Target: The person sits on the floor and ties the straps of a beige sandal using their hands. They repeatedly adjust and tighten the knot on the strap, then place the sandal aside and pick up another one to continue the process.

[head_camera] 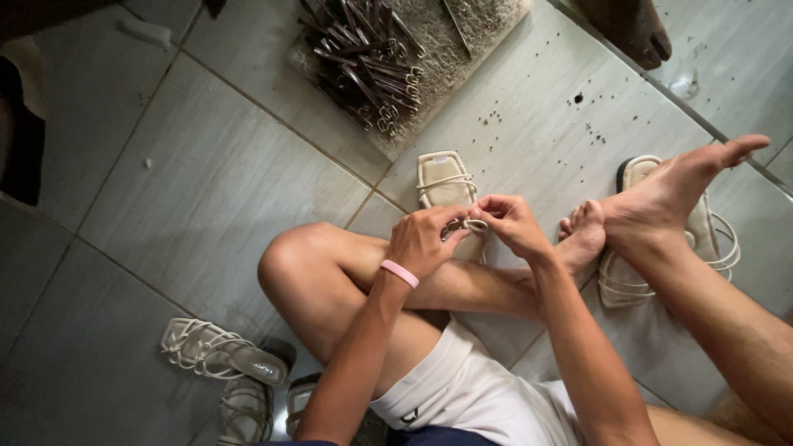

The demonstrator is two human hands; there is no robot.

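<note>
The sandal [447,192] in work was cream-coloured, with a square toe and thin straps crossing over its flat sole; it lay on the grey tiled floor [206,190] just in front of the person's bent knee, with the toe pointing away. Its back half was hidden behind the two hands, so the heel could not be seen. The left hand [423,241], with a pink band [400,273] on the wrist, was closed on a thin strap [474,225] of this sandal, and the right hand [512,224] pinched the same strap from the other side; the fingertips of both almost met. Something small and metallic showed between the fingers, but it was too small to tell what it was. A second sandal [710,239] lay under the right foot, mostly covered by it.
</note>
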